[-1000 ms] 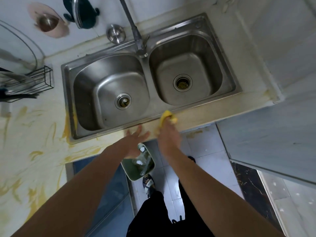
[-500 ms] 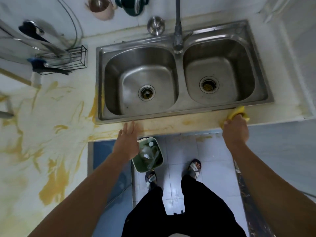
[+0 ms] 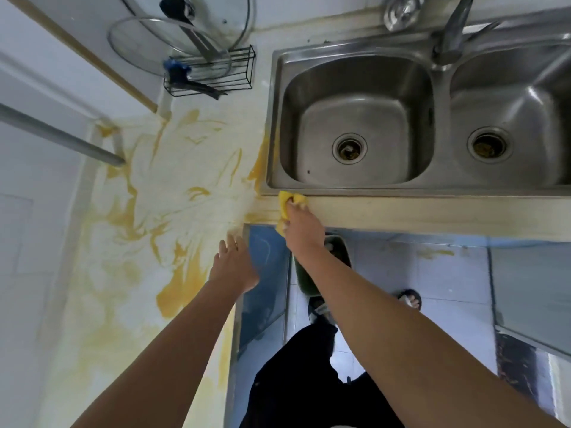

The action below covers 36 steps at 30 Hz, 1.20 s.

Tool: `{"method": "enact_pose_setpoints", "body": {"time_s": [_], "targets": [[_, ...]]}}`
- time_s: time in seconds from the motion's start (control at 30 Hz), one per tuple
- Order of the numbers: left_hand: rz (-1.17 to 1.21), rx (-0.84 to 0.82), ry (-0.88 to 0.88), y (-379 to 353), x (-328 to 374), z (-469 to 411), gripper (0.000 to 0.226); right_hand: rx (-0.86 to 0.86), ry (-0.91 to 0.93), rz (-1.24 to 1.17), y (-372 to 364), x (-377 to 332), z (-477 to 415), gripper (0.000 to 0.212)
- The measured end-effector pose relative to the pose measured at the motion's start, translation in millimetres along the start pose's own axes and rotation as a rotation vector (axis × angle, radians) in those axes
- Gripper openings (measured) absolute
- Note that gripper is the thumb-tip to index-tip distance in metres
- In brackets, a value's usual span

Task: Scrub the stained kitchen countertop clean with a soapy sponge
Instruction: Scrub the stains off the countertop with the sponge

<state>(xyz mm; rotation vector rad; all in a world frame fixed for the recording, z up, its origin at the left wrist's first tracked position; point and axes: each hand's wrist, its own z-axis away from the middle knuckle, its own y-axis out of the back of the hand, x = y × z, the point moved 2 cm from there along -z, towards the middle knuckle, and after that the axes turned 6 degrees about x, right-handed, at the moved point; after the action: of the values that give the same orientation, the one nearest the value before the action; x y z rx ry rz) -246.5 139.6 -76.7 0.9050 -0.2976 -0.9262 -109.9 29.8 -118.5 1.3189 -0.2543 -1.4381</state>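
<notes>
Here the yellow sponge (image 3: pixel 283 202) sits on the narrow front strip of the countertop (image 3: pixel 401 211), touching the near left corner of the steel sink (image 3: pixel 272 125). The right hand (image 3: pixel 302 230) grips it with fingers curled over the top, and the sponge's lower end hangs over the counter's near edge. The left hand (image 3: pixel 236 267) lies flat, fingers straight and slightly spread, at the counter's inner corner just left of the sponge, holding nothing.

Yellow stains (image 3: pixel 182 291) streak the pale counter to the left in many smears, thickest in one blotch beside the left forearm and along the sink's left rim. The sink has two basins, each with one round drain (image 3: pixel 349 148), and a single faucet (image 3: pixel 451 35) rises at the far side between them.

At the far left, one black wire rack (image 3: pixel 213 72) holds a glass lid (image 3: pixel 173 44). On the tiled floor (image 3: pixel 417 273) below stand a green bin (image 3: pixel 309 282) and two sandalled feet (image 3: pixel 409 298).
</notes>
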Motion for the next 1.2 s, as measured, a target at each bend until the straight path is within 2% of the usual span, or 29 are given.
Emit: {"method": "enact_pose_setpoints", "body": {"time_s": [0.07,0.13,0.23,0.33,0.5,0.77,1.07,1.2], "targets": [[-0.024,-0.031,0.005,-7,-18,0,0.094,-0.135,0.131,0.089,-17,-36,-14,0.046],[-0.030,-0.042,-0.008,-15,-30,-1,0.096,-0.205,0.184,0.140,-25,-56,-24,0.046],[-0.021,-0.053,-0.032,-22,-40,-2,0.097,-0.192,0.225,0.189,-25,-53,-27,0.042],[0.003,-0.011,-0.036,-23,-41,-2,0.094,-0.134,0.232,0.175,-4,-16,-15,0.043],[0.014,0.085,-0.128,0,-4,-7,0.086,0.037,0.067,0.201,65,88,11,0.042],[-0.071,0.063,-0.470,33,142,-20,0.073,0.265,-0.336,0.142,184,287,57,0.048],[-0.211,0.009,-0.586,40,288,-11,0.078,0.482,-0.674,0.131,297,462,96,0.043],[-0.210,-0.049,-0.532,35,320,-12,0.085,0.520,-0.788,0.147,328,519,99,0.040]]}}
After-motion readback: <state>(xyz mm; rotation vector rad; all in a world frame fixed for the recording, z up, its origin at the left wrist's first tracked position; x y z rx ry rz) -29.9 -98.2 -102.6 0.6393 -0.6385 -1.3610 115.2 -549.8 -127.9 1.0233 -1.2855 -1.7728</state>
